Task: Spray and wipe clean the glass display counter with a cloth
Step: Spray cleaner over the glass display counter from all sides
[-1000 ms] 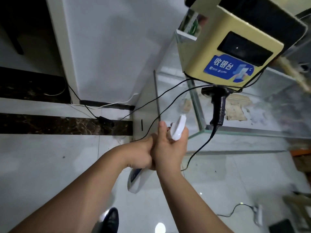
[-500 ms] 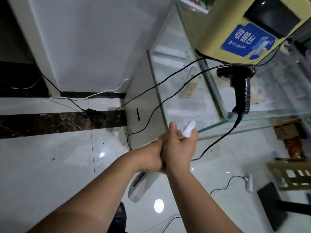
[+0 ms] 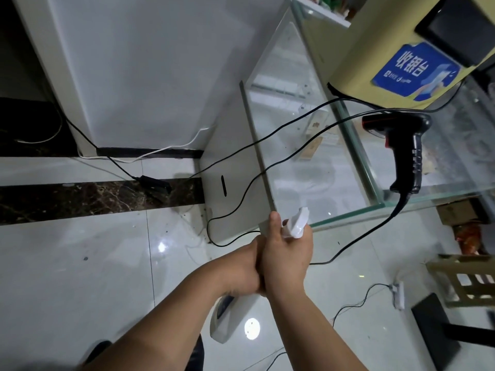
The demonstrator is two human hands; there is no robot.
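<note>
Holding spray bottle (image 3: 235, 317) w/ both hands, pressed together in front of glass counter (image 3: 316, 167). R hand (image 3: 288, 257) wrapped tight round bottle neck, thumb up, white nozzle (image 3: 296, 223) poking out top, aimed at counter side glass near bottom corner. L hand (image 3: 241, 269) closed on bottle from other side. Bottle body hangs below hands, over shiny floor (image 3: 80, 263). Black scanner (image 3: 404, 153) lies on counter top, cord (image 3: 361, 236) drooping down past R hand. Yellow box (image 3: 375, 49) w/ blue sticker sits on counter behind.
</note>
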